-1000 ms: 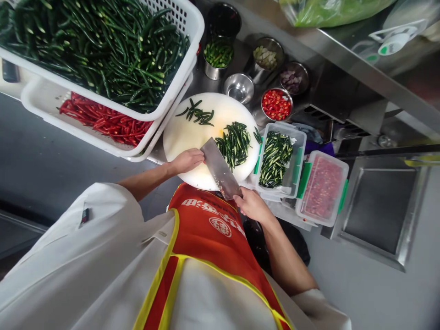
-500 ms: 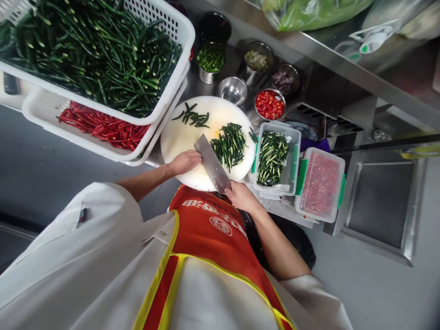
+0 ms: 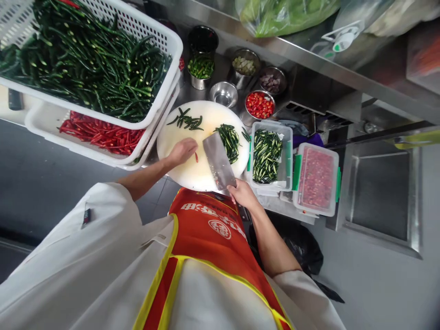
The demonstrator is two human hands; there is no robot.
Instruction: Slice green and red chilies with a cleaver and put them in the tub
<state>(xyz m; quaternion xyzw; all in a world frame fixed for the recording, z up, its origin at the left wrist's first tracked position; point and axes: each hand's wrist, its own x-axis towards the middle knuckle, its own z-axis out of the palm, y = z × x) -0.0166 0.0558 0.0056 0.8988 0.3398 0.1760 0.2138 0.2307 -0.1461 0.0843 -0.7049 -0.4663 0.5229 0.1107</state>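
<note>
Gripping the cleaver (image 3: pixel 218 161) handle, the right hand (image 3: pixel 243 194) is holding it at 3 o'clock of the left hand (image 3: pixel 182 151), apparently pinching a red chili (image 3: pixel 196 157) on the cutting board (image 3: pixel 192 172).

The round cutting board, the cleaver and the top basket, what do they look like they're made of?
Round cutting board: probably white plastic, matte and uniform, no wood grain. Cleaver: steel blade, dull grey sheen, held in the right hand. Top basket: white moulded plastic, judging by its slotted lattice walls.
</note>
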